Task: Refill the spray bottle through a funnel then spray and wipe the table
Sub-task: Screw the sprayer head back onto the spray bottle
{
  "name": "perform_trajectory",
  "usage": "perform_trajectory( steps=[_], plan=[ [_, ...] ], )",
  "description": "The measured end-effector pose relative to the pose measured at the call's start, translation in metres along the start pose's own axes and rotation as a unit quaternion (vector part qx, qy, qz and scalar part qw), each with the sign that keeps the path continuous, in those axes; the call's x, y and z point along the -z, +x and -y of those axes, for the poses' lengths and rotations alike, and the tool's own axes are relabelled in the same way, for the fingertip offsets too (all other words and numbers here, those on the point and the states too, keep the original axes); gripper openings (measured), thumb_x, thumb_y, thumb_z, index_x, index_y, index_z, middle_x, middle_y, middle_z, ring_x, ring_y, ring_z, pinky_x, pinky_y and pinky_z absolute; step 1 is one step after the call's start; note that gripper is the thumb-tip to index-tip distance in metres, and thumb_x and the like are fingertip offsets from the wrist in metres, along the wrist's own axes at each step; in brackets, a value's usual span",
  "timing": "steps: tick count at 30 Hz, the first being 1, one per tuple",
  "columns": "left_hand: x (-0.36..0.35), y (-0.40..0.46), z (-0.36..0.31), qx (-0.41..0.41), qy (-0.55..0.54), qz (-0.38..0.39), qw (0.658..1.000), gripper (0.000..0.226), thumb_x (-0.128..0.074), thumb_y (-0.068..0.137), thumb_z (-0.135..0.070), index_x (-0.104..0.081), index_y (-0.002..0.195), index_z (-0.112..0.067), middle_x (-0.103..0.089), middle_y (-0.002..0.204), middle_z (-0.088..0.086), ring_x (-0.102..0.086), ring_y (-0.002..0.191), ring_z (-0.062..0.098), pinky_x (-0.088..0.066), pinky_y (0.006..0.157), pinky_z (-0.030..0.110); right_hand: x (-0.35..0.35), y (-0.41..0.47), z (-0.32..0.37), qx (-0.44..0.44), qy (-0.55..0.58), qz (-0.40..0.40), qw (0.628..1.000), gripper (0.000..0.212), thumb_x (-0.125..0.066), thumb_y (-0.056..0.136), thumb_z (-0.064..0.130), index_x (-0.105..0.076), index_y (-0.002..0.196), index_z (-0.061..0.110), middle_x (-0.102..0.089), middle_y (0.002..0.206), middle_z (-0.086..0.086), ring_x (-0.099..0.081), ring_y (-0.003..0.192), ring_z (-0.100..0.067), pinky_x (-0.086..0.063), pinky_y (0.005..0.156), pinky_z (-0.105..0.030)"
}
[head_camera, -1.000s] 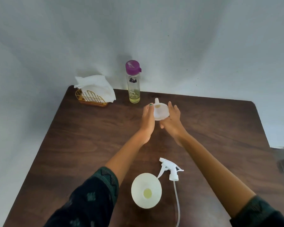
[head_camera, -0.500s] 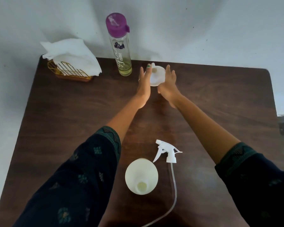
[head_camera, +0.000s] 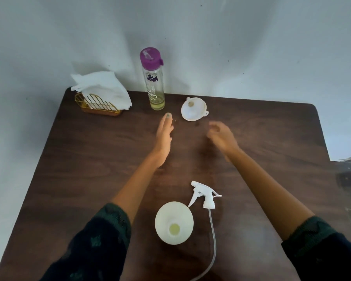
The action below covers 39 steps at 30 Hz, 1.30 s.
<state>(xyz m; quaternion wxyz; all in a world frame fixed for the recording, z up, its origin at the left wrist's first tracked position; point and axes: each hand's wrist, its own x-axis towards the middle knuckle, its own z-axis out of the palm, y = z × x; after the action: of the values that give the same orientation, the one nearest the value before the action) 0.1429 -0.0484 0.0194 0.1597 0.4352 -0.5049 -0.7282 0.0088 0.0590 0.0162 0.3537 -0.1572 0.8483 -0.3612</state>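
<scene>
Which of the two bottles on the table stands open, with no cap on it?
The white spray bottle near the person: its neck is open, its trigger head lying beside it. The clear bottle keeps its purple cap.

A dark wooden table (head_camera: 89,179) stands against a pale, perhaps bluish wall (head_camera: 251,47).

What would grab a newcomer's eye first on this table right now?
Probably the open white spray bottle standing near the front edge, with its detached trigger head and tube lying just right of it. Next, the two bare hands, left hand and right hand, both holding nothing, just short of the white funnel, which sits beside the purple-capped bottle.
</scene>
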Motion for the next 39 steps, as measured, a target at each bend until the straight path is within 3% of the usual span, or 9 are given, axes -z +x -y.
perform_trajectory(
  steps=[3, 7, 13, 17, 24, 29, 34, 36, 39],
  plan=[
    [0.019, -0.048, 0.013, -0.005, 0.03, -0.013, 0.999, 0.049, -0.031, 0.102, -0.037, -0.032, 0.148, -0.02, -0.042, 0.149, 0.001, -0.043, 0.133, 0.02, -0.029, 0.113, 0.043, 0.008, -0.035, -0.023, 0.01, -0.104, 0.016, 0.994, 0.034, -0.053, 0.091, 0.017, -0.058, 0.124, 0.01, -0.06, 0.129, -0.007, -0.055, 0.118, -0.023, -0.039, 0.091, -0.025],
    [0.043, -0.113, 0.045, -0.008, 0.054, -0.046, 0.997, 0.039, -0.03, 0.103, -0.033, -0.048, 0.137, -0.022, -0.054, 0.139, 0.0, -0.052, 0.124, 0.017, -0.036, 0.106, 0.039, 0.013, -0.088, -0.054, -0.023, -0.213, 0.009, 0.977, 0.046, -0.054, 0.091, 0.035, -0.051, 0.129, 0.009, -0.058, 0.129, -0.014, -0.054, 0.118, -0.031, -0.043, 0.096, -0.035],
    [0.058, -0.191, 0.087, 0.018, 0.063, -0.038, 0.997, 0.029, -0.032, 0.103, -0.027, -0.053, 0.123, -0.031, -0.054, 0.134, -0.003, -0.051, 0.122, 0.013, -0.038, 0.102, 0.033, -0.002, -0.141, -0.081, -0.047, -0.236, 0.072, 0.968, 0.069, -0.059, 0.084, 0.051, -0.034, 0.136, 0.015, -0.058, 0.129, -0.011, -0.056, 0.115, -0.031, -0.046, 0.091, -0.038],
    [0.057, -0.213, 0.095, 0.025, 0.07, -0.032, 0.997, 0.034, -0.032, 0.103, -0.029, -0.049, 0.132, -0.029, -0.052, 0.134, -0.012, -0.045, 0.129, 0.011, -0.035, 0.105, 0.034, -0.017, -0.153, -0.088, -0.061, -0.211, 0.042, 0.975, 0.074, -0.064, 0.072, 0.06, -0.035, 0.125, 0.017, -0.059, 0.102, -0.001, -0.066, 0.091, -0.031, -0.054, 0.085, -0.042],
    [0.062, -0.224, 0.103, 0.017, 0.155, -0.057, 0.986, 0.039, -0.032, 0.102, -0.042, -0.043, 0.138, -0.033, -0.045, 0.142, -0.011, -0.042, 0.133, 0.013, -0.031, 0.114, 0.046, -0.03, -0.158, -0.098, -0.037, -0.076, 0.002, 0.996, 0.043, -0.068, 0.076, 0.028, -0.042, 0.107, 0.016, -0.062, 0.104, -0.007, -0.069, 0.075, -0.029, -0.058, 0.076, -0.042],
    [0.064, -0.243, 0.102, 0.039, 0.133, -0.142, 0.98, 0.018, -0.042, 0.1, -0.036, -0.052, 0.111, -0.027, -0.058, 0.118, -0.003, -0.061, 0.088, 0.009, -0.044, 0.084, 0.032, -0.013, -0.163, -0.091, -0.064, 0.046, 0.018, 0.997, 0.035, -0.069, 0.078, 0.018, -0.048, 0.105, 0.01, -0.065, 0.101, -0.012, -0.069, 0.052, -0.024, -0.06, 0.051, -0.031],
    [0.065, -0.28, 0.068, 0.082, 0.177, 0.046, 0.98, 0.037, -0.044, 0.1, -0.026, -0.071, 0.09, -0.003, -0.068, 0.066, 0.004, -0.06, 0.056, 0.013, -0.046, 0.052, 0.015, 0.018, -0.167, -0.062, -0.03, 0.143, 0.013, 0.989, 0.034, -0.072, 0.081, 0.017, -0.047, 0.104, 0.01, -0.068, 0.097, -0.021, -0.068, 0.058, -0.027, -0.057, 0.05, -0.03],
    [0.058, -0.289, 0.051, 0.117, 0.21, 0.145, 0.96, 0.043, -0.044, 0.1, -0.03, -0.07, 0.097, 0.004, -0.07, 0.064, 0.0, -0.059, 0.049, 0.005, -0.04, 0.047, 0.01, 0.029, -0.17, -0.042, 0.004, 0.156, 0.004, 0.988, 0.037, -0.072, 0.082, 0.019, -0.047, 0.106, 0.011, -0.068, 0.096, -0.019, -0.069, 0.062, -0.027, -0.058, 0.051, -0.03],
    [0.052, -0.286, 0.037, 0.143, 0.276, 0.236, 0.921, 0.046, -0.047, 0.095, -0.046, -0.074, 0.099, -0.009, -0.073, 0.075, 0.001, -0.058, 0.055, 0.006, -0.035, 0.057, 0.016, 0.039, -0.175, -0.01, 0.062, 0.161, -0.002, 0.985, 0.039, -0.072, 0.082, 0.021, -0.046, 0.11, 0.012, -0.069, 0.093, -0.015, -0.07, 0.061, -0.025, -0.059, 0.053, -0.029]
  ],
)
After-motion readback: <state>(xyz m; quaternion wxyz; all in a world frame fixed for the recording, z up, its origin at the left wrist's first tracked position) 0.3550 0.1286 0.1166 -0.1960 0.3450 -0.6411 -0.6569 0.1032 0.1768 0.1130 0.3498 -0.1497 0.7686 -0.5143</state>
